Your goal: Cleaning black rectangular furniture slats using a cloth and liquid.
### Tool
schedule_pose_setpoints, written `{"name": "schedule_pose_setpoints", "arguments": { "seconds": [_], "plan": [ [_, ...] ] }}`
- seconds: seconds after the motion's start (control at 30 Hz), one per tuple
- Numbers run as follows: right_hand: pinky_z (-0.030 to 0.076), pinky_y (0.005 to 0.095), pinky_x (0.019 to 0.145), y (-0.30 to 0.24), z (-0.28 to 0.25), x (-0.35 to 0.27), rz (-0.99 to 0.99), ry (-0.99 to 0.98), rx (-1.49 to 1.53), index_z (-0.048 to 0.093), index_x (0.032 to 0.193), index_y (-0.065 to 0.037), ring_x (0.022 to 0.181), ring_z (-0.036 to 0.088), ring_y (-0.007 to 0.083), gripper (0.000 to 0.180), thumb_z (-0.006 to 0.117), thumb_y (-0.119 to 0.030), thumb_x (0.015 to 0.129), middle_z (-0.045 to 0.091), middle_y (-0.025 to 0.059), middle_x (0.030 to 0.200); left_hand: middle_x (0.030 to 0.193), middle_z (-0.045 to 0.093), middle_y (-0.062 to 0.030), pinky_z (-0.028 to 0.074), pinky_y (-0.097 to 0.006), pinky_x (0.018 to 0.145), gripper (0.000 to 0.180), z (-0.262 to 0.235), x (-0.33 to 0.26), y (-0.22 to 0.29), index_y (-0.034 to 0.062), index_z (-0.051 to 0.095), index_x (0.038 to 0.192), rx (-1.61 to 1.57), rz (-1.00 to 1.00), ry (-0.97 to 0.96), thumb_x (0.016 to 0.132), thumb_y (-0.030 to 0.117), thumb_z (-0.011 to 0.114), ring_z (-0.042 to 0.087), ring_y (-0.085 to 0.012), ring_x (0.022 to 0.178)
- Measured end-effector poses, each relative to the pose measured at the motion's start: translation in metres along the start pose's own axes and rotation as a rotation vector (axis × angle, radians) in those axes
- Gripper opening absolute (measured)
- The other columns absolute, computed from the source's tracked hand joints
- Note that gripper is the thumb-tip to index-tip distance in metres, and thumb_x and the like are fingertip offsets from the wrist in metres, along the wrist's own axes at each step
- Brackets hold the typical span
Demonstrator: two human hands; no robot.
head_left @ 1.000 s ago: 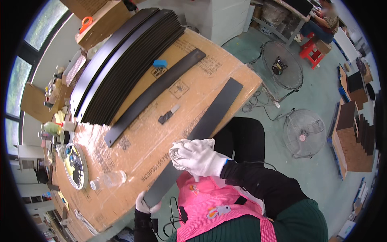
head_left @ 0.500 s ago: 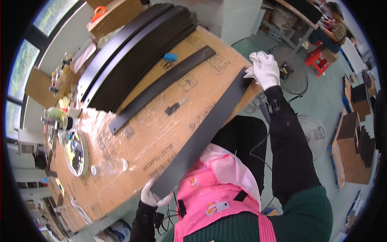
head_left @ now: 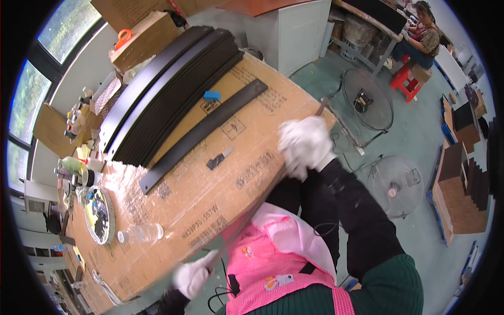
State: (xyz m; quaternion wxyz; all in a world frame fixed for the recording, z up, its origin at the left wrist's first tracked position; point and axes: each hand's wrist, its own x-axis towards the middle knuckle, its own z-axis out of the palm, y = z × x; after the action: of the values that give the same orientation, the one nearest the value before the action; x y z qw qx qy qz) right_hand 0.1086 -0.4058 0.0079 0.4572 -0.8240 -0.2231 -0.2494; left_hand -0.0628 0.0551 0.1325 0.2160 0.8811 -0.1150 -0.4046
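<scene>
A long dark flat strip point(head_left: 257, 203) is tilted almost edge-on along the near edge of the cardboard-topped table. My left hand point(head_left: 193, 276), in a white glove, is closed on its lower end. My right hand point(head_left: 307, 144), also white-gloved and blurred, is closed around the strip toward its far end; the tip shows beyond the hand. Whether a cloth is also in the right hand cannot be made out. A second dark curved strip point(head_left: 205, 136) lies on the table, with a small black-handled blade point(head_left: 218, 158) beside it.
A tall stack of dark curved strips point(head_left: 178, 89) stands at the far left, near a blue block point(head_left: 212, 95). A clear bottle point(head_left: 142, 232) and a paint-smeared round tray point(head_left: 100, 215) lie at left. Floor fans point(head_left: 395, 186) stand right; a person point(head_left: 420, 39) sits farther off.
The strip has turned from its broad face to nearly edge-on. My right hand has slid from its far end down along it toward me. My left hand has moved slightly lower.
</scene>
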Motion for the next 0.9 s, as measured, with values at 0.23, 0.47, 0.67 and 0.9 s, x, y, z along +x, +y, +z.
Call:
{"name": "schedule_pose_setpoints", "arguments": {
  "seconds": [0.23,0.47,0.67,0.9],
  "plan": [
    [0.055,0.0383,0.087,0.115,-0.043,0.042,0.466,0.417,-0.084,0.079,0.107,-0.006,0.089,0.070,0.0269,0.027,0.068,-0.029,0.098,0.074,0.0083,0.096,0.090,0.071,-0.0003,0.047,-0.030,0.062,0.057,0.040,0.001,-0.029,0.0040,0.058,0.150,-0.586,-0.035,-0.053,0.106,0.036,0.040,0.058,-0.0162,0.068],
    [0.045,0.0396,0.046,0.135,-0.089,-0.002,0.596,0.774,1.280,0.073,0.098,-0.013,0.061,0.062,0.0189,0.042,0.058,-0.052,0.105,0.069,0.0020,0.080,0.075,0.059,-0.0161,0.041,-0.035,0.050,0.104,0.094,0.031,-0.055,-0.0026,0.052,0.141,-1.600,-0.126,-0.104,0.097,0.086,0.023,0.050,-0.0221,0.055],
    [0.058,0.0399,0.091,-0.078,0.003,0.001,0.046,0.331,0.935,0.062,0.116,0.005,0.103,0.068,0.0294,0.031,0.051,-0.023,0.109,0.070,0.0196,0.116,0.107,0.072,-0.0227,0.059,-0.039,0.059,0.045,0.101,0.034,-0.048,0.0007,0.055,0.136,-1.951,0.139,-0.144,0.111,0.038,0.049,0.072,-0.0290,0.068],
    [0.050,0.0516,0.090,-0.272,0.118,-0.045,-0.269,0.033,0.041,0.076,0.098,-0.022,0.089,0.070,0.0250,0.023,0.066,-0.037,0.083,0.070,-0.0043,0.090,0.067,0.069,-0.0092,0.044,-0.027,0.039,0.053,0.113,0.033,-0.015,-0.0049,0.061,0.126,-2.208,0.356,-0.508,0.113,0.042,0.041,0.059,-0.0182,0.043]
  ]
}}
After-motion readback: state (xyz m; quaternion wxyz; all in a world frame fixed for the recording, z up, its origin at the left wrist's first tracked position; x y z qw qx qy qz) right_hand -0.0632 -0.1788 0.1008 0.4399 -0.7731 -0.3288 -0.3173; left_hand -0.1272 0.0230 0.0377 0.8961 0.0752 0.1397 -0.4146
